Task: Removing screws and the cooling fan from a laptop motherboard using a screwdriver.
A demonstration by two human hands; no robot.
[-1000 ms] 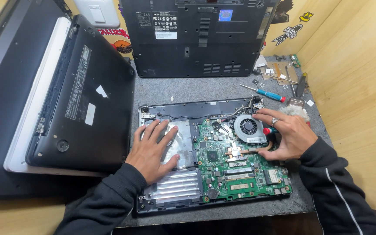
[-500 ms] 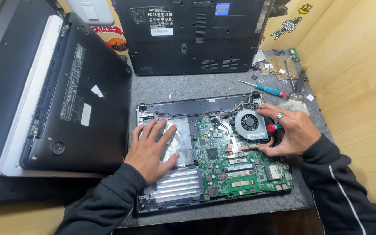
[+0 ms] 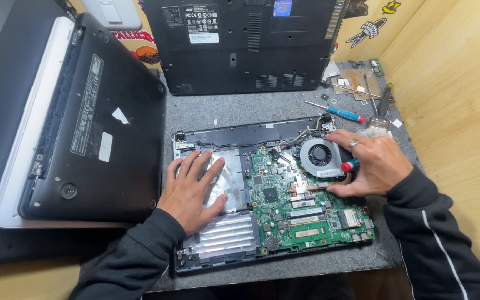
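An opened laptop base (image 3: 234, 136) lies on the grey mat, its green motherboard (image 3: 298, 208) and round cooling fan (image 3: 319, 155) exposed. My left hand (image 3: 193, 189) rests flat, fingers spread, on the silver foil area at the base's left half. My right hand (image 3: 370, 164) sits at the fan's right side with a small red-and-blue screwdriver (image 3: 350, 165) tucked in it; thumb and fingers touch the fan's edge and copper heat pipe (image 3: 306, 189). A ring shows on one finger.
A closed black laptop (image 3: 245, 44) stands bottom-up at the back. Another black laptop (image 3: 93, 122) lies on a white one at the left. A blue-handled screwdriver (image 3: 337, 112), tweezers and small parts (image 3: 362, 83) lie back right. A wooden wall (image 3: 456, 111) borders the right.
The view has shifted slightly. My right hand has slid a little along the fan's right edge; my left hand stays flat on the foil.
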